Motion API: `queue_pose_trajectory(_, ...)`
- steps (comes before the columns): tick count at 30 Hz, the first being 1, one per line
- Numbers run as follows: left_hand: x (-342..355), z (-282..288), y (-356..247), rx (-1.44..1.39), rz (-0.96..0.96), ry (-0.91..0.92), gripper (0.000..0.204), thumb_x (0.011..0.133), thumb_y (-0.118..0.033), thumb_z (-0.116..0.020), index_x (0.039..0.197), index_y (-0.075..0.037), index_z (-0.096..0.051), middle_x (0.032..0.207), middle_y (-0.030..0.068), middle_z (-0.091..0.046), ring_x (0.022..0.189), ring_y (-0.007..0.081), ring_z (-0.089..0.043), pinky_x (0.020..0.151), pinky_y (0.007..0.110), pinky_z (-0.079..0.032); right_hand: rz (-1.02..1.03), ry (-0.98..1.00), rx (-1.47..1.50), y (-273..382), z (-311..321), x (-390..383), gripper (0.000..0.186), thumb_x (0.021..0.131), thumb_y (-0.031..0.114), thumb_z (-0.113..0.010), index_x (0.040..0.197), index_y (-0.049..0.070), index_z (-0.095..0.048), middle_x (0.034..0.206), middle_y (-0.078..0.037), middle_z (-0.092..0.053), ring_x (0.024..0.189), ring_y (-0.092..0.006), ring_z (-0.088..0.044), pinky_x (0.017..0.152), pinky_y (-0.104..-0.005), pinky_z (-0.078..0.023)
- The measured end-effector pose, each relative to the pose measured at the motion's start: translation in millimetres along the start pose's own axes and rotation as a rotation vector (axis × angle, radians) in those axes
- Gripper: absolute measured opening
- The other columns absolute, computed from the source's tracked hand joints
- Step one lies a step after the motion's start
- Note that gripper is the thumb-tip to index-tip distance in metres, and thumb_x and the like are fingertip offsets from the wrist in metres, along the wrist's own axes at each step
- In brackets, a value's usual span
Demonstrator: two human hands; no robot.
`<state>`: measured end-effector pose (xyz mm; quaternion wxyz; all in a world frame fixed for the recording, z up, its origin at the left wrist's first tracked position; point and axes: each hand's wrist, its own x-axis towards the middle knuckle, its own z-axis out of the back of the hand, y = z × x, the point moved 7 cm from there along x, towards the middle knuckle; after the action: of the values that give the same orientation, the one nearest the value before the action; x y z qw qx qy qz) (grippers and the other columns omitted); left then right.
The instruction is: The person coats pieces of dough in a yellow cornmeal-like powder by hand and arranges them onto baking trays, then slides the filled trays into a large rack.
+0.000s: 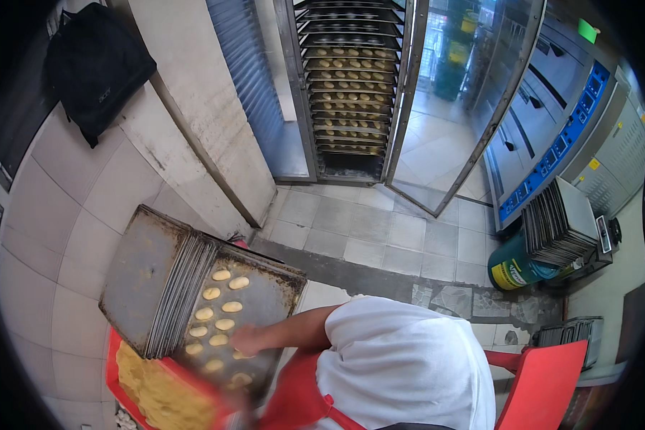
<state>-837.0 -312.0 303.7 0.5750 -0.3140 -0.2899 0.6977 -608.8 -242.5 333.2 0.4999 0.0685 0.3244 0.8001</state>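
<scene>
We take the dough tray (269, 290) as our landmark. Beyond it to the far left, a black backpack (97, 68) sits high by the wall, in our judgement to keep it off the work. Nearer the person and to its left, we find a red tub (113, 362) filled with a yellow mass (150, 383), apparently set there for easy reach. At its left side a pack of baking trays (147, 269) stands edge to edge, closely nested, presumably to save room. On the dough tray itself, oval dough pieces (232, 307) lie in two rough rows with gaps between them, probably so that none touch. At its near edge, a blurred shape that we take for the left hand (241, 403) shows; we cannot tell its opening or what it holds. Over the tray's middle, the right hand (246, 340) reaches down with its fingertips at one piece; we cannot tell whether they pinch it or merely press on it. Beyond the tray to the right, a tall cabinet (304, 154) holds loaded trays on closely spaced levels, and well to the right, more trays (552, 226) appear propped over a green bucket (505, 269).
</scene>
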Motion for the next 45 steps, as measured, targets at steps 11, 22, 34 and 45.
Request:
queue_pose_trajectory(11, -41, 2, -120, -0.669, 0.245, 0.188, 0.033, 0.098, -0.017, -0.058, 0.127, -0.002, -0.065, 0.108, 0.0051, -0.069, 0.086, 0.0162, -0.068, 0.067, 0.03, -0.054, -0.279, -0.321, 0.929, -134, 94, -102, 0.054, 0.088, 0.023, -0.08, 0.131, -0.004, -0.061, 0.096, -0.015, -0.073, 0.077, -0.0205, -0.072, 0.068, -0.0343, -0.06)
queue_pose_trajectory(22, 14, -115, -161, 0.429, -0.144, 0.098, 0.031, 0.087, -0.027, -0.076, 0.11, -0.006, -0.072, 0.105, 0.017, -0.072, 0.093, 0.0416, -0.071, 0.08, 0.049, -0.058, 0.156, -0.167, -0.005, -85, 71, -74, 0.031, 0.079, 0.016, -0.079, 0.107, 0.008, -0.069, 0.11, -0.014, -0.063, 0.104, -0.0397, -0.063, 0.092, -0.0432, -0.056)
queue_pose_trajectory(34, 10, -157, -209, 0.489, -0.132, 0.23, 0.032, 0.086, -0.028, -0.078, 0.113, -0.011, -0.073, 0.119, 0.015, -0.064, 0.099, 0.0393, -0.071, 0.083, 0.048, -0.059, -0.003, -0.61, 0.143, -142, 109, -110, 0.028, 0.083, 0.022, -0.085, 0.099, 0.005, -0.07, 0.089, -0.012, -0.068, 0.083, -0.0328, -0.064, 0.081, -0.0452, -0.051)
queue_pose_trajectory(45, -5, 134, -164, 0.837, -0.185, -0.806, 0.047, 0.086, -0.028, -0.083, 0.125, -0.006, -0.068, 0.116, 0.0207, -0.067, 0.114, 0.0387, -0.062, 0.102, 0.05, -0.048, -0.016, -0.657, -0.139, -143, 104, -118, 0.025, 0.084, 0.032, -0.083, 0.1, 0.012, -0.078, 0.087, -0.008, -0.067, 0.088, -0.0315, -0.064, 0.081, -0.0475, -0.047)
